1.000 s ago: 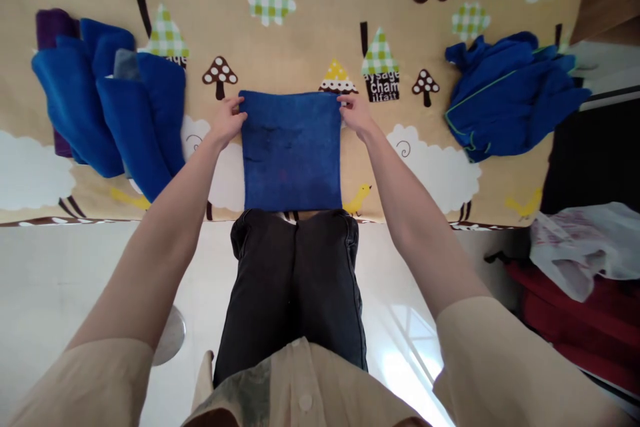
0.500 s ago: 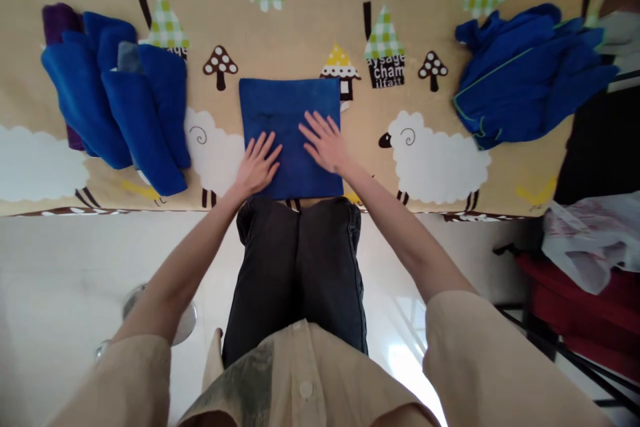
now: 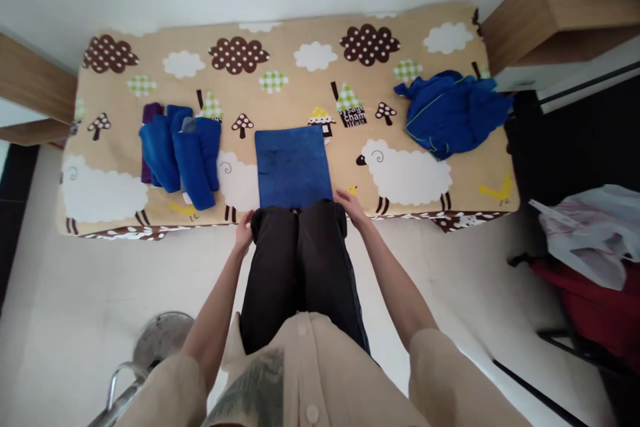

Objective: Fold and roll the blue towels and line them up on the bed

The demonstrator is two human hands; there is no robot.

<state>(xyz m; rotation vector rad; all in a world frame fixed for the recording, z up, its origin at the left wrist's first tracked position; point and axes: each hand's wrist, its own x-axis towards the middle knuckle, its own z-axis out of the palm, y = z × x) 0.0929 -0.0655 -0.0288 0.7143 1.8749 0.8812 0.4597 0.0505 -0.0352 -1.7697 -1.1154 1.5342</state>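
A blue cloth point(image 3: 293, 167), folded into a flat square, lies on the bed's front edge straight before my knees. My left hand point(image 3: 244, 232) hangs beside my left knee with loose fingers, holding nothing. By the cloth's lower right corner, my right hand point(image 3: 351, 207) is open with its fingers stretched out, apart from the cloth or barely beside it; I cannot tell which. To the left rests a group of rolled blue cloths point(image 3: 195, 170) with a purple roll point(image 3: 147, 167) at its side. A crumpled blue garment point(image 3: 450, 113) with thin green trim lies on the right.
The sheep-patterned bed sheet point(image 3: 305, 103) covers the whole surface, against a white wall. Wooden shelves point(image 3: 560, 7) stand at its right end. A round metal stool point(image 3: 163, 340) is on the floor at left; a plastic bag point(image 3: 595, 227) lies on something red at right.
Both hands have come off the folded cloth and drawn back toward my knees, moving apart. The view has tilted up and back, showing more of the bed and the wall.
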